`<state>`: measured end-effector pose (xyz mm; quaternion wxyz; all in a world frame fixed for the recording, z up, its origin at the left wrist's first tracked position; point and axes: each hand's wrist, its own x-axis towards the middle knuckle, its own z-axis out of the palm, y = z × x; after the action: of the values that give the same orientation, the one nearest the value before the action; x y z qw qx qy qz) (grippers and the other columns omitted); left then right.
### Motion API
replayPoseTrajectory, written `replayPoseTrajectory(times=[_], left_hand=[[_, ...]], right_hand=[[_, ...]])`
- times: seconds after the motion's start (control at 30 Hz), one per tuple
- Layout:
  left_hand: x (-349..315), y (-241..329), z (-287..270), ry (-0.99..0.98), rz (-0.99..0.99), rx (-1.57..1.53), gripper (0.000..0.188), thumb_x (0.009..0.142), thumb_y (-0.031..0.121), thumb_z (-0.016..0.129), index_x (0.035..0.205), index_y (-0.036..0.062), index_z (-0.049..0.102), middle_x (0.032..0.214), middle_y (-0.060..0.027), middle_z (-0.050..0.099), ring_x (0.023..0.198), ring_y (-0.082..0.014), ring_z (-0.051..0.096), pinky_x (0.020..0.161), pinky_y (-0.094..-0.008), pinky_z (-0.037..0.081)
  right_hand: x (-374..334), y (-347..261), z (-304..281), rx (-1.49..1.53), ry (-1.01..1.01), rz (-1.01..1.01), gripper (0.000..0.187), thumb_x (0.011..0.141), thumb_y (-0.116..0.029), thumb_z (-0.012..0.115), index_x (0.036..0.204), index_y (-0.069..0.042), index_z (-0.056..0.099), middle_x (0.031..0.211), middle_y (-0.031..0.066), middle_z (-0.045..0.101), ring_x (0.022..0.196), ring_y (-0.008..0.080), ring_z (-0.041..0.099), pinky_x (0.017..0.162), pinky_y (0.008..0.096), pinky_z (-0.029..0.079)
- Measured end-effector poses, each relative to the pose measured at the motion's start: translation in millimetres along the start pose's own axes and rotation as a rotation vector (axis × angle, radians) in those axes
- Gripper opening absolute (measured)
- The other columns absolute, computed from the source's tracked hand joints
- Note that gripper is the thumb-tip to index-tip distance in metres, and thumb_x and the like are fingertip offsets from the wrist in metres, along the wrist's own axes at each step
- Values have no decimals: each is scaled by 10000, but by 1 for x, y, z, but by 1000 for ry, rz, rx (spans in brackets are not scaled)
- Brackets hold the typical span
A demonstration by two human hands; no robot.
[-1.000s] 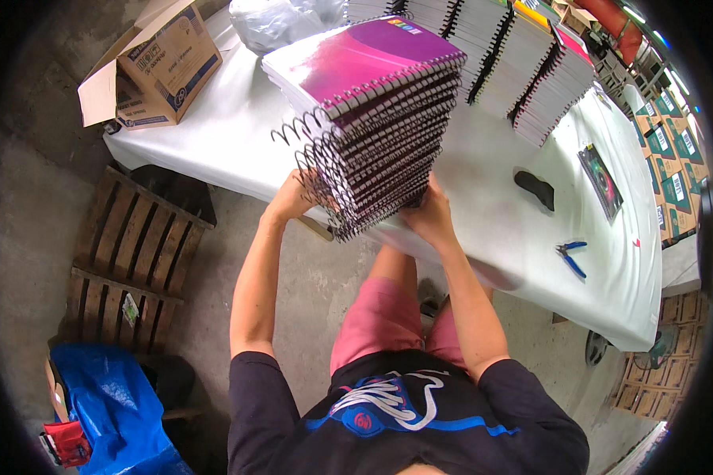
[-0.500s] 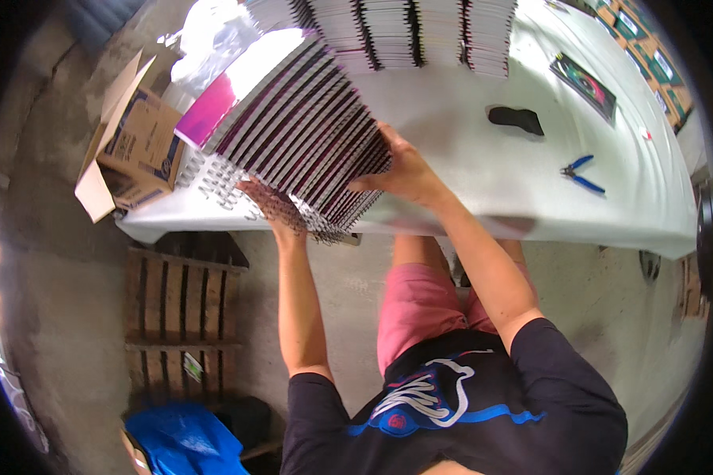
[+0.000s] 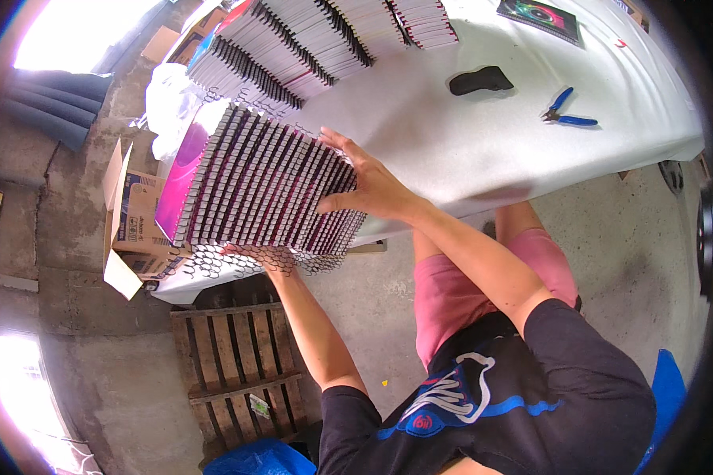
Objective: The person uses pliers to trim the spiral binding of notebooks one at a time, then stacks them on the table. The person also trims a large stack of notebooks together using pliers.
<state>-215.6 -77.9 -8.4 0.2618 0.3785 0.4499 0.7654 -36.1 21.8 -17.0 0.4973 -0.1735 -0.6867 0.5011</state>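
Head view: held spiral notebooks (image 3: pixel 255 184) between partly hidden left hand (image 3: pixel 268 257), near, and wide-spread right hand (image 3: pixel 375 187). Saw blue-handled pliers (image 3: pixel 555 116) farther right.

Grey concrete floor (image 3: pixel 372 324), stained. Patchy bare wall (image 3: pixel 71 229) on left. Two bright openings (image 3: pixel 79 36), upper and lower left, blown out white. White-covered table (image 3: pixel 420 142); slatted wooden pallet (image 3: pixel 245 386) near its left end.

Notebook stack (image 3: pixel 265 182) shows magenta, banded purple and white (coils (image 3: pixel 253 257) dark); pliers (image 3: pixel 554 116) blue-handled, tablecloth (image 3: pixel 626 127) white, shorts (image 3: pixel 451 297) pink.
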Motion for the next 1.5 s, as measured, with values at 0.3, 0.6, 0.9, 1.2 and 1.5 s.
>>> replayPoseTrajectory(times=[0.3, 0.6, 0.9, 1.2, 1.5], left_hand=[[14, -1, 1, 85, -12, -1, 867, 836, 721, 192, 1419, 79, 220, 1383, -182, 360, 1220, -330, 447, 963, -441, 462], [31, 11, -7, 76, -6, -3, 831, 848, 686, 243, 1409, 73, 247, 1375, -176, 378, 1211, -326, 457, 960, -442, 464], [39, 8, -12, 65, -25, 9, 795, 859, 650, 294, 1400, 68, 273, 1366, -170, 396, 1202, -321, 467, 957, -443, 465], [40, 5, -15, 61, -45, 21, 760, 870, 615, 344, 1390, 62, 299, 1357, -164, 414, 1194, -317, 477, 954, -443, 467], [38, 7, -21, 80, -47, 19, 726, 882, 579, 395, 1380, 56, 326, 1349, -158, 432, 1185, -313, 487, 950, -444, 468]], right_hand=[[-3, -17, 6, 61, 43, 45, 902, 622, -355, 827, 1341, -52, 375, 1196, 141, 567, 1077, 230, 564, 931, 343, 435], [7, -23, 3, 147, 161, -128, 891, 671, -476, 749, 1352, -42, 372, 1319, 224, 458, 1240, 330, 441, 1041, 387, 353], [9, -34, 3, -48, 130, -80, 763, 638, -344, 790, 1290, -103, 476, 1209, 99, 588, 1097, 281, 576, 1084, 582, 176], [19, -42, -1, 73, 179, -102, 647, 675, -278, 792, 1246, -94, 550, 1135, 93, 635, 1065, 211, 597, 968, 354, 432], [19, -34, -7, 159, 94, -78, 776, 608, -240, 829, 1297, -124, 492, 1219, 102, 576, 1127, 216, 535, 980, 362, 422]])
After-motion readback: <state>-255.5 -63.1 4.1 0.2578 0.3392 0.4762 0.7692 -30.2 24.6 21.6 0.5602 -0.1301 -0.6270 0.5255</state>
